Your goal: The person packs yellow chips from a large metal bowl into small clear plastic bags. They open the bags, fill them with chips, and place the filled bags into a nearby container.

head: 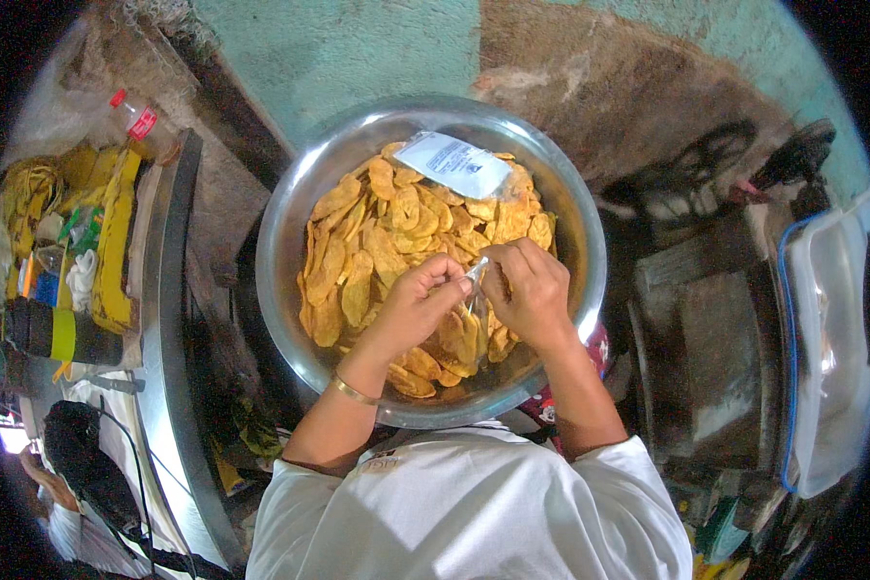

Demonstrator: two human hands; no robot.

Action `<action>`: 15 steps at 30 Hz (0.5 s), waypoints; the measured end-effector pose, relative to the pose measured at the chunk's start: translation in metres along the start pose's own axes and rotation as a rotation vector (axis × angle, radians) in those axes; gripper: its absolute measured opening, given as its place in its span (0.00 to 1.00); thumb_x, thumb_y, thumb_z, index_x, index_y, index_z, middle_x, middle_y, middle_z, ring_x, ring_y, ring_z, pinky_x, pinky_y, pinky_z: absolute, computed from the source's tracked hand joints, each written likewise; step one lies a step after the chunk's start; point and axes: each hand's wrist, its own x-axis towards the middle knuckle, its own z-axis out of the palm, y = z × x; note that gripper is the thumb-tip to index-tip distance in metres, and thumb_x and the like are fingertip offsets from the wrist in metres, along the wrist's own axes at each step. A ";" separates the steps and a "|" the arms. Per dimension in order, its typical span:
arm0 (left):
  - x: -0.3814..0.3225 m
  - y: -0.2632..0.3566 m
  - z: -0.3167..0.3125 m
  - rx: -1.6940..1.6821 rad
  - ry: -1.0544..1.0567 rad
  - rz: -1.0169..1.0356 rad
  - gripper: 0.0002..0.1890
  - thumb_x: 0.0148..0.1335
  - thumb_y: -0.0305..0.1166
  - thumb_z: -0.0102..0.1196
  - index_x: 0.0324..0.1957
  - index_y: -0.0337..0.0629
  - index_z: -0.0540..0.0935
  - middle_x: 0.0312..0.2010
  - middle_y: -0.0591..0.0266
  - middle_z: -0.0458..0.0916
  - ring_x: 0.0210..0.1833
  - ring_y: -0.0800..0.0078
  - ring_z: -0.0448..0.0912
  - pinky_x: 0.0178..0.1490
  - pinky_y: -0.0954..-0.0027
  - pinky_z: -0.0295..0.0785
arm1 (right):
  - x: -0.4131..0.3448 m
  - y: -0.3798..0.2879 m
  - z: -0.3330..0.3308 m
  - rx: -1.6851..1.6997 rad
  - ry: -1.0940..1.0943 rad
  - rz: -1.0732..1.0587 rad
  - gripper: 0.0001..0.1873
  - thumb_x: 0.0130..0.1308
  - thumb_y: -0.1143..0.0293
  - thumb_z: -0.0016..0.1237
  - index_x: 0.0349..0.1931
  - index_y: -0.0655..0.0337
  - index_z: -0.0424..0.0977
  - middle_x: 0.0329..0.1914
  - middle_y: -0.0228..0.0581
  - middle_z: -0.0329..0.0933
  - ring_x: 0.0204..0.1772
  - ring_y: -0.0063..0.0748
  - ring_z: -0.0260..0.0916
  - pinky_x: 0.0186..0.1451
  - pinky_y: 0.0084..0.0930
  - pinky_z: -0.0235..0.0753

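A wide stainless-steel basin (284, 290) stands before me, heaped with flat yellow-brown chips (406, 210), perhaps banana chips. Low over the near part of the heap is a small clear plastic bag (481, 319) with chips seen in or through it. My left hand (424, 301), below which a bangle circles the wrist, pinches the bag's gathered top between thumb and finger. From the other side, my right hand (533, 290) grips the same top with curled fingers. Its fingertips are partly hidden. Against the basin's far wall, a packet of white printed labels (453, 163) rests on the chips.
Left of the basin runs a metal-edged table (161, 348) bearing a yellow crate (112, 268) with assorted items. A red-capped plastic bottle (139, 122) lies beyond it. At lower left a person (72, 500) holds a lit screen. A blue-rimmed plastic container (830, 348) stands on the right.
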 end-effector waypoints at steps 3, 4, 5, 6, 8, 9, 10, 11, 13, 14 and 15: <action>0.001 -0.008 -0.003 -0.039 0.005 -0.020 0.03 0.67 0.28 0.51 0.35 0.43 0.74 0.31 0.75 0.73 0.37 0.87 0.69 0.42 0.80 0.65 | -0.002 0.003 0.004 0.017 0.008 0.040 0.10 0.48 0.75 0.58 0.33 0.60 0.75 0.27 0.39 0.70 0.28 0.40 0.73 0.29 0.33 0.73; 0.001 -0.012 -0.003 -0.084 0.016 -0.025 0.02 0.67 0.28 0.50 0.37 0.42 0.74 0.32 0.75 0.74 0.38 0.87 0.69 0.43 0.80 0.65 | -0.002 0.004 0.004 0.042 -0.013 0.063 0.10 0.48 0.75 0.58 0.33 0.60 0.76 0.27 0.39 0.70 0.28 0.40 0.73 0.29 0.33 0.74; 0.001 -0.015 -0.003 -0.128 0.027 -0.030 0.03 0.67 0.29 0.50 0.38 0.42 0.75 0.34 0.75 0.75 0.39 0.86 0.70 0.44 0.80 0.66 | -0.002 0.004 0.004 0.067 -0.034 0.087 0.10 0.49 0.75 0.58 0.33 0.59 0.76 0.26 0.38 0.70 0.28 0.40 0.73 0.29 0.33 0.74; 0.000 -0.010 0.000 -0.128 0.070 -0.054 0.04 0.68 0.29 0.50 0.41 0.41 0.75 0.35 0.75 0.75 0.40 0.86 0.70 0.45 0.79 0.66 | -0.002 0.005 0.003 0.088 -0.054 0.112 0.10 0.49 0.75 0.59 0.34 0.59 0.76 0.26 0.38 0.70 0.28 0.40 0.73 0.29 0.34 0.74; -0.002 0.002 0.009 -0.128 0.154 -0.103 0.08 0.68 0.30 0.50 0.46 0.39 0.76 0.38 0.74 0.77 0.42 0.86 0.71 0.48 0.79 0.67 | 0.000 0.004 0.001 0.119 -0.087 0.089 0.10 0.49 0.80 0.58 0.34 0.61 0.77 0.26 0.39 0.72 0.27 0.39 0.74 0.29 0.30 0.74; -0.001 0.001 0.010 -0.153 0.137 -0.089 0.10 0.68 0.30 0.50 0.48 0.39 0.76 0.39 0.73 0.77 0.43 0.85 0.71 0.49 0.79 0.67 | 0.000 0.002 0.001 0.139 -0.104 0.076 0.11 0.49 0.82 0.57 0.35 0.62 0.78 0.26 0.39 0.73 0.27 0.38 0.75 0.29 0.29 0.74; -0.001 0.000 0.011 -0.179 0.120 -0.075 0.12 0.69 0.31 0.50 0.51 0.38 0.76 0.41 0.73 0.78 0.44 0.85 0.72 0.50 0.79 0.67 | 0.000 0.000 0.002 0.135 -0.095 0.065 0.11 0.49 0.82 0.57 0.34 0.62 0.78 0.27 0.39 0.73 0.27 0.38 0.75 0.29 0.29 0.74; -0.001 -0.003 0.011 -0.204 0.103 -0.062 0.14 0.69 0.31 0.50 0.53 0.37 0.76 0.42 0.72 0.78 0.45 0.84 0.72 0.52 0.79 0.67 | 0.000 -0.002 0.004 0.132 -0.085 0.055 0.11 0.49 0.82 0.57 0.34 0.62 0.78 0.27 0.39 0.73 0.27 0.38 0.75 0.29 0.29 0.74; 0.001 -0.011 0.004 -0.150 0.063 -0.073 0.14 0.69 0.31 0.49 0.52 0.36 0.77 0.42 0.72 0.78 0.46 0.84 0.73 0.52 0.79 0.67 | 0.000 -0.003 0.004 0.121 -0.071 0.038 0.11 0.49 0.82 0.57 0.34 0.62 0.78 0.26 0.39 0.73 0.27 0.38 0.75 0.29 0.29 0.74; 0.001 -0.013 0.001 -0.123 0.043 -0.078 0.14 0.69 0.31 0.49 0.52 0.35 0.78 0.43 0.71 0.78 0.46 0.84 0.73 0.53 0.79 0.67 | 0.001 -0.003 0.003 0.115 -0.067 0.031 0.11 0.49 0.82 0.57 0.34 0.62 0.77 0.26 0.39 0.73 0.27 0.38 0.75 0.29 0.29 0.74; 0.001 -0.013 0.002 -0.108 0.070 -0.082 0.13 0.68 0.30 0.49 0.50 0.34 0.79 0.41 0.70 0.78 0.45 0.83 0.72 0.51 0.78 0.67 | 0.000 -0.003 0.003 0.108 -0.063 0.024 0.11 0.49 0.82 0.57 0.34 0.62 0.77 0.26 0.39 0.72 0.27 0.38 0.74 0.29 0.29 0.74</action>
